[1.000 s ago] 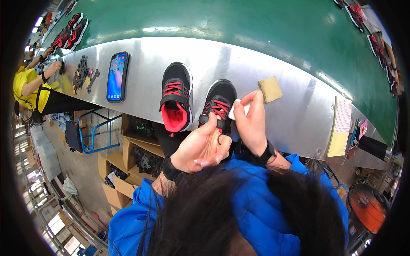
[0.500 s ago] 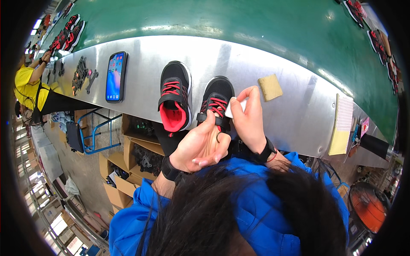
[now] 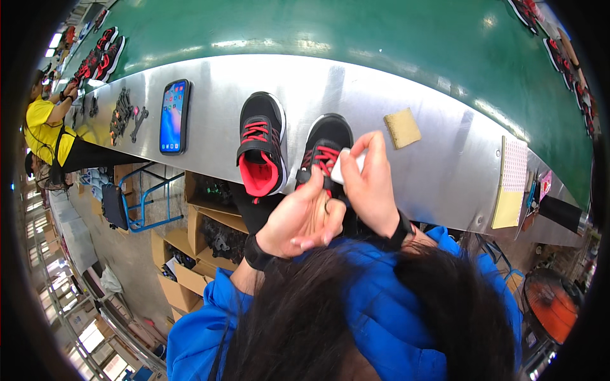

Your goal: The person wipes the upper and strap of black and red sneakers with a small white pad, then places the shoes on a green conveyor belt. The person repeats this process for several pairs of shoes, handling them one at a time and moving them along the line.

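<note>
Two black sneakers with red laces are side by side near the front edge of the metal bench. The left sneaker (image 3: 262, 109) stands untouched, its red lining showing. My left hand (image 3: 293, 219) pinches the strap area of the right sneaker (image 3: 332, 130), thumb on top and fingers curled under; its heel end is hidden behind my hands. Between the thumb and fingers of my right hand (image 3: 372, 190) is a small white block (image 3: 360, 160), held against the right side of that sneaker by the laces. Its exact kind cannot be made out.
A smartphone (image 3: 173, 117) and several dark straps (image 3: 121, 117) lie to the left. Right of the sneakers are a tan sponge block (image 3: 402, 128) and a paper pad (image 3: 510, 181). Beyond runs a green conveyor belt (image 3: 305, 28) with more sneakers. A person in yellow (image 3: 47, 130) works at far left.
My right hand has shifted slightly left with the white block, closer over the laces. My left hand keeps its grip on the sneaker. The whole view has moved a little.
</note>
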The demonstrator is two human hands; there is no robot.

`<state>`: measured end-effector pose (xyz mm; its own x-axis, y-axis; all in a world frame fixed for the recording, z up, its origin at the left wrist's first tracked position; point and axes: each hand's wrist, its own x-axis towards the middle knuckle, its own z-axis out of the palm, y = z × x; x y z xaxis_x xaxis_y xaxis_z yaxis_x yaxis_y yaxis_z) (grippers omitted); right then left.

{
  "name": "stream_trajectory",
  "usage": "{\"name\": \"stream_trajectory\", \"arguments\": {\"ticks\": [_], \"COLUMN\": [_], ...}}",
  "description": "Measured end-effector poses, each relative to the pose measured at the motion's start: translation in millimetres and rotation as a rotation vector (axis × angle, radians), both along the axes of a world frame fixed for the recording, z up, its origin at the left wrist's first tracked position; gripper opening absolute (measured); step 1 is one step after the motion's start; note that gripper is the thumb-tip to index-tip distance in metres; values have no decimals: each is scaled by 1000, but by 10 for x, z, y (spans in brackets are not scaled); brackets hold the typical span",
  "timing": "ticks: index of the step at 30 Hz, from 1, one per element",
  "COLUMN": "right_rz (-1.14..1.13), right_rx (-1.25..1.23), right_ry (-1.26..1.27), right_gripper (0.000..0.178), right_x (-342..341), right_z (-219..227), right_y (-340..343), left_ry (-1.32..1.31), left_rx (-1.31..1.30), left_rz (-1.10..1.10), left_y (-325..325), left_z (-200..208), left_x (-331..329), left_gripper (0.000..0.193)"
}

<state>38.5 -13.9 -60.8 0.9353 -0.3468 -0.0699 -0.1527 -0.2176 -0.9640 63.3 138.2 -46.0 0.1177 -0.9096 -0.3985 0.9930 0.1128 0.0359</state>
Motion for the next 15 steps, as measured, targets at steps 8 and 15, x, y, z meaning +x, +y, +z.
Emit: {"name": "stream_trajectory", "arguments": {"ticks": [8,15], "right_rz": [26,56], "right_rx": [169,203], "right_ry": [73,73], "right_gripper": [16,15], "right_x": [-33,-95], "right_z": [-36,20], "right_y": [-23,13], "left_ry": [2,40], "left_rx": [13,101], "left_rz": [31,75], "left_y": [-16,-72], "left_z": [-16,91], "left_x": [45,49], "left_gripper": [94,93]}}
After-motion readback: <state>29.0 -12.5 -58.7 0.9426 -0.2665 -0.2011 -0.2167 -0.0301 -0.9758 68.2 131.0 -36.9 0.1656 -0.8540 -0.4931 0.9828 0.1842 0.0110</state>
